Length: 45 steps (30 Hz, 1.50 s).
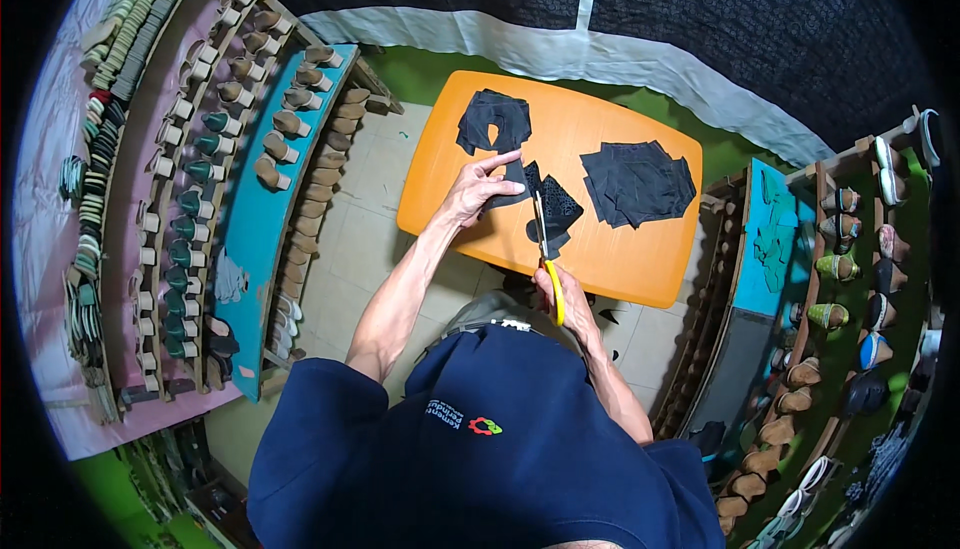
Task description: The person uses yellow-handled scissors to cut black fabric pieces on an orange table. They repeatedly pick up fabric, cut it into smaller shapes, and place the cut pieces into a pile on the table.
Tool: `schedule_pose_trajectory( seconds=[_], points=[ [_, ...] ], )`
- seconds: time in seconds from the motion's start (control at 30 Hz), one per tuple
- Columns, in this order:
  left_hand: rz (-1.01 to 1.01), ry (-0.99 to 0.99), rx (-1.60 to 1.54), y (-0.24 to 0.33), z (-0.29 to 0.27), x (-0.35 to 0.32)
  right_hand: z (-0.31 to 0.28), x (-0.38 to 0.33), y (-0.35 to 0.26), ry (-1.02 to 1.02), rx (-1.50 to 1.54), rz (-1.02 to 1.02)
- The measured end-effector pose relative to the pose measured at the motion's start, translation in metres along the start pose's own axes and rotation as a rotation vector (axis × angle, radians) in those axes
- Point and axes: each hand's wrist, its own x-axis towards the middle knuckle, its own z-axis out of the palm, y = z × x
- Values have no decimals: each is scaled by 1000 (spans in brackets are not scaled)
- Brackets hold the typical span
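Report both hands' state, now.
Left hand: closed, thumb and fingers pinching a black fabric piece.
Right hand: closed, holding yellow-handled scissors.

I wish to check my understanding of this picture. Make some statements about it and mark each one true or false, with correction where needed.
1. The right hand holds yellow-handled scissors. True.
2. The table is blue. False: it is orange.
3. A black pile lies to the right of the scissors. True.
4. The left hand grips the scissors too. False: it is at a black piece.
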Motion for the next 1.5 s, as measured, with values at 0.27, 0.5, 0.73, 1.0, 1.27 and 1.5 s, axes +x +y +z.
schedule_pose_trajectory(
  seconds=[0.27,0.5,0.73,1.0,1.27,1.5],
  points=[
    [-20,-10,15,1,13,-6,2,5,-8,57,-81,5],
    [-18,-12,36,-3,15,-7,1,9,-6,86,-85,23],
    [-49,-3,17,-3,18,-7,0,10,-5,120,-66,18],
    [-10,4,65,-5,14,-6,2,12,1,157,-19,66],
    [-15,17,-19,-7,16,-7,3,15,4,140,-20,29],
    [-24,-8,36,-18,18,-8,1,26,3,157,-40,42]
  ],
)
